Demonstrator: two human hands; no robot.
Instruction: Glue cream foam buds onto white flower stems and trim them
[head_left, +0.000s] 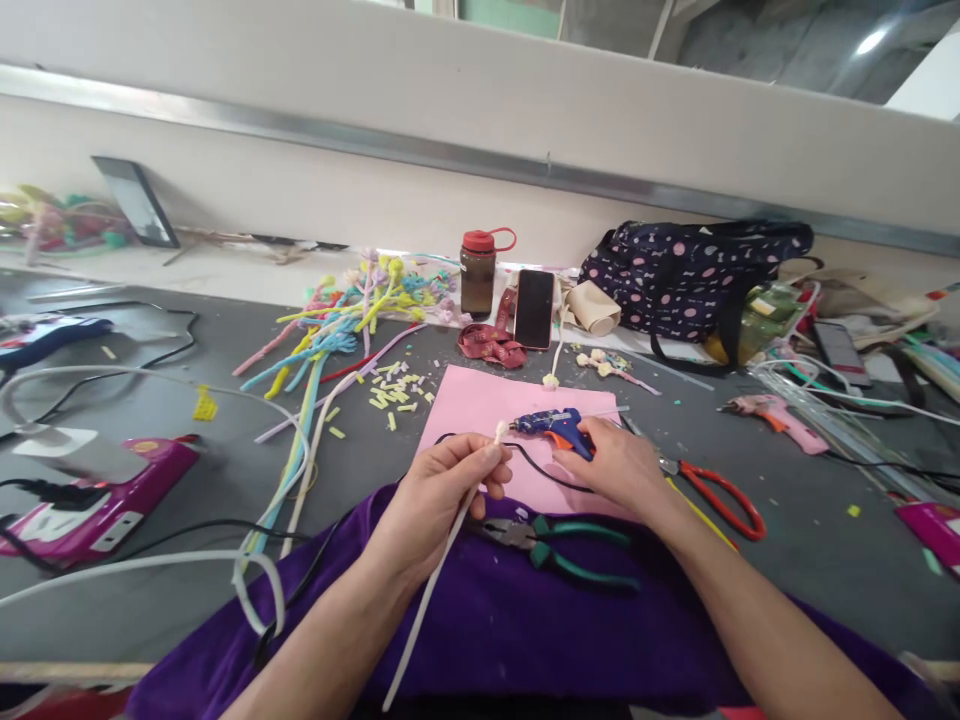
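My left hand (442, 485) pinches a white pipe cleaner (431, 595) near its top, where a small pale bud-like tip sticks up past my thumb. Its long tail slants down across the purple cloth (510, 640). In my right hand (622, 468) is a blue hot glue gun (551, 422) with an orange trigger, its nozzle pointing left, close to the bud. Whether they touch I cannot tell. Under both lies a pink sheet (472, 395). Pliers with green handles (589, 570) rest on the purple cloth just below my hands.
Red-handled cutters (724, 500) and a pink glue gun (780, 420) lie to the right. Coloured pipe cleaners (330, 325) and cut yellow bits (390, 390) are at left. Behind stand a bottle (478, 280), a phone (534, 310) and a patterned bag (675, 280). Cords trail from a power strip (142, 500).
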